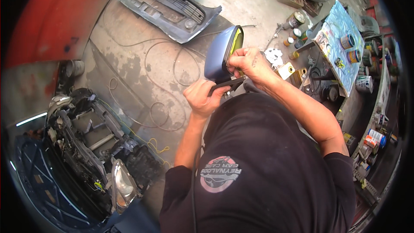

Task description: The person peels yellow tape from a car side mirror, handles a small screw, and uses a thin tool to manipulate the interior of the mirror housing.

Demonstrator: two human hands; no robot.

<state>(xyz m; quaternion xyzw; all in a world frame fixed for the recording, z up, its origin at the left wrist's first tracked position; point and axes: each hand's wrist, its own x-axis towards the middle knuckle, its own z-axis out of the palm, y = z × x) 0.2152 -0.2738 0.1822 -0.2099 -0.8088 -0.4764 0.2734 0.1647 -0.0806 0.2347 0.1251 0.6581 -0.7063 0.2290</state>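
Note:
A car side mirror [215,58] with a blue housing and a black rim is held up in front of my body. Its open face is turned to the right and shows a yellow-green inner surface [236,43]. My left hand [202,98] is closed around the black mounting arm [234,85] at the mirror's lower end, thumb on top. At the lower part of the opening, my right hand [250,64] has its fingers curled and pinched against the rim. Its fingertips are partly hidden, so any small item between them does not show.
A car bumper [172,6] lies on the floor ahead, near a looping hose [148,67]. At left are a red car panel [51,21] and a stripped car front with a headlight [123,185]. Paint cans [347,41] stand on a covered table [334,26] at right, beside crowded shelves [379,99].

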